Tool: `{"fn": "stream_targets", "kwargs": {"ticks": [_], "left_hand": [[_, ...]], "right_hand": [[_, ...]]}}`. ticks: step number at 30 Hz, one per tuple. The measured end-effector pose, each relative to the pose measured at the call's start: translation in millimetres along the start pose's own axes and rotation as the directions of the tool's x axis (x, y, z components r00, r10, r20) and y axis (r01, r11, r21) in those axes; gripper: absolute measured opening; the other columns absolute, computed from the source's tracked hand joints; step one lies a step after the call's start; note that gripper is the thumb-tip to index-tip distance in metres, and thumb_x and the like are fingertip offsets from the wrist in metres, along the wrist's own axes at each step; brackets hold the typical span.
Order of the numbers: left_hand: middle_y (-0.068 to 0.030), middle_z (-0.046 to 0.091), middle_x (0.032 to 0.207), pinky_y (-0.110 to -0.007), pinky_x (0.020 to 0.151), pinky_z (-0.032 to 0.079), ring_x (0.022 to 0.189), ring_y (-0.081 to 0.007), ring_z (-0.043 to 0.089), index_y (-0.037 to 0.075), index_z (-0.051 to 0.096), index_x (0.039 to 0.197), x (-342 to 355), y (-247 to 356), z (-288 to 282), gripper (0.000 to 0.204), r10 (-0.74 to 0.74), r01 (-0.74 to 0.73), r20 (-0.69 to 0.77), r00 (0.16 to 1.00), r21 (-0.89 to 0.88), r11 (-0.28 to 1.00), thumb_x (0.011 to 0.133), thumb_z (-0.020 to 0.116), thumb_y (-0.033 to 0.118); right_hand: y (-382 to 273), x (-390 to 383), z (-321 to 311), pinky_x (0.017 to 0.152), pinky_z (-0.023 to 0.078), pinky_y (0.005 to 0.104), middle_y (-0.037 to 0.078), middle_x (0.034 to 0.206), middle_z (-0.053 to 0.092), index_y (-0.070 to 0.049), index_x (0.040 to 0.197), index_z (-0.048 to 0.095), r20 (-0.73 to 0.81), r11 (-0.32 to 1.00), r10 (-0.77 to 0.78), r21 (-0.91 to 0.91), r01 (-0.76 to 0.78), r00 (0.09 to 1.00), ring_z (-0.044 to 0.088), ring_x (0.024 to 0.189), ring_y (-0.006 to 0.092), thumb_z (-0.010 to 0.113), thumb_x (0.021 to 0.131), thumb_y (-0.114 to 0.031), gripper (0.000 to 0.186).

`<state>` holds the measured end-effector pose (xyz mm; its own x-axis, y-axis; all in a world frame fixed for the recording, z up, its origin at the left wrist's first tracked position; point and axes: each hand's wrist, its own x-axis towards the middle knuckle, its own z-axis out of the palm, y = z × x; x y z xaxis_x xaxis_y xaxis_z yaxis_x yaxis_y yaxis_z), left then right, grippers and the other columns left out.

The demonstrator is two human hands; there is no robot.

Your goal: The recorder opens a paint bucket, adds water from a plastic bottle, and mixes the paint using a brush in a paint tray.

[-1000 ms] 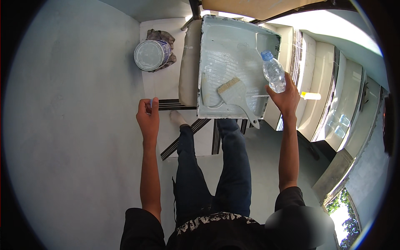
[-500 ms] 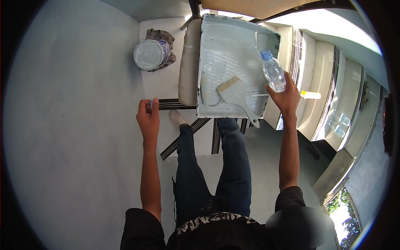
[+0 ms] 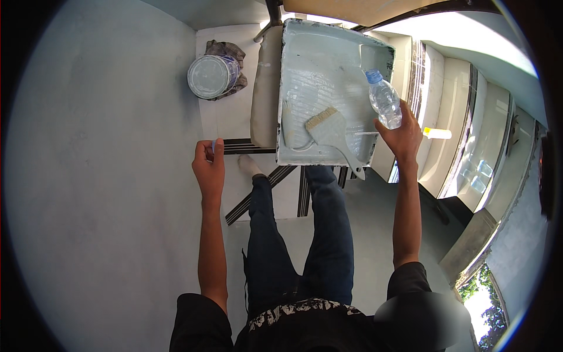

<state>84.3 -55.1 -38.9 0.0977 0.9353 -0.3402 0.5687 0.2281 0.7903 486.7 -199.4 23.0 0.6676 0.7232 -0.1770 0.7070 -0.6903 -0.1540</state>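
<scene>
Bottle (image 3: 385, 104) in my R hand (image 3: 404, 141), gripped round its lower end, neck over tray (image 3: 328, 53) left of grip. L hand (image 3: 208, 167) pinches small bluish bit (image 3: 214, 144). Step, I'd judge: steadying bottle; next move prob. calls for light squeeze, controlled wrist.

Head-worn fisheye looks steeply down, its distances hard to judge

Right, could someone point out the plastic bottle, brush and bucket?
Plastic bottle (image 3: 385, 104): head view, middle of its clear body.
Brush (image 3: 334, 134): head view, wide part behind the bristles.
Bucket (image 3: 210, 77): head view, round pale top.
</scene>
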Motion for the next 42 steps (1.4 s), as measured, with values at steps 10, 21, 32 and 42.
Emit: {"fn": "stream_targets", "kwargs": {"ticks": [10, 21, 32, 42], "left_hand": [[0.0029, 0.05, 0.069, -0.023, 0.059, 0.038, 0.063, -0.0064, 0.041, 0.003, 0.057, 0.089, -1, 0, 0, 0.03, 0.016, -0.016, 0.005, 1.0, 0.015, 1.0, 0.097, 0.067, 0.031], [0.0039, 0.056, 0.077, -0.022, 0.059, 0.035, 0.068, -0.0048, 0.043, 0.005, 0.06, 0.095, -16, 58, -5, 0.023, 0.013, 0.012, 0.114, 0.993, -0.216, 0.976, 0.096, 0.068, 0.027], [0.0, 0.058, 0.088, -0.024, 0.064, 0.034, 0.075, -0.009, 0.051, 0.007, 0.064, 0.102, -45, 193, -69, 0.05, 0.295, -0.191, 0.294, 0.909, -0.335, 0.923, 0.074, 0.086, 0.042], [-0.0051, 0.058, 0.086, -0.028, 0.061, 0.039, 0.072, -0.0152, 0.053, 0.003, 0.062, 0.099, -70, 183, -150, 0.046, 0.17, -0.186, 0.09, 0.981, 0.224, 0.957, 0.073, 0.088, 0.031]], "right_hand": [[0, 0, 0, 0.084, 0.055, 0.043, 0.011, 0.117, 0.068, -0.01, 0.129, 0.059, -0.004, 1.0, -0.001, 0.016, 0.001, 1.0, 0.068, 0.101, 0.0319, 0.082, 0.065, -0.033, 0.072], [-18, -10, -16, 0.081, 0.055, 0.0421, 0.018, 0.1, 0.07, -0.002, 0.117, 0.058, -0.1, 0.945, -0.026, 0.322, 0.057, 0.995, 0.07, 0.093, 0.0329, 0.087, 0.067, -0.035, 0.066], [-133, -71, -48, 0.078, 0.056, 0.038, 0.016, 0.101, 0.068, -0.002, 0.111, 0.062, -0.199, 0.605, -0.451, 0.648, 0.463, 0.87, 0.07, 0.089, 0.0331, 0.087, 0.056, -0.017, 0.062], [-253, -126, 5, 0.073, 0.057, 0.036, 0.01, 0.102, 0.068, -0.007, 0.109, 0.064, -0.145, 0.47, -0.612, 0.723, 0.505, 0.778, 0.069, 0.089, 0.028, 0.085, 0.052, -0.017, 0.062]]}}
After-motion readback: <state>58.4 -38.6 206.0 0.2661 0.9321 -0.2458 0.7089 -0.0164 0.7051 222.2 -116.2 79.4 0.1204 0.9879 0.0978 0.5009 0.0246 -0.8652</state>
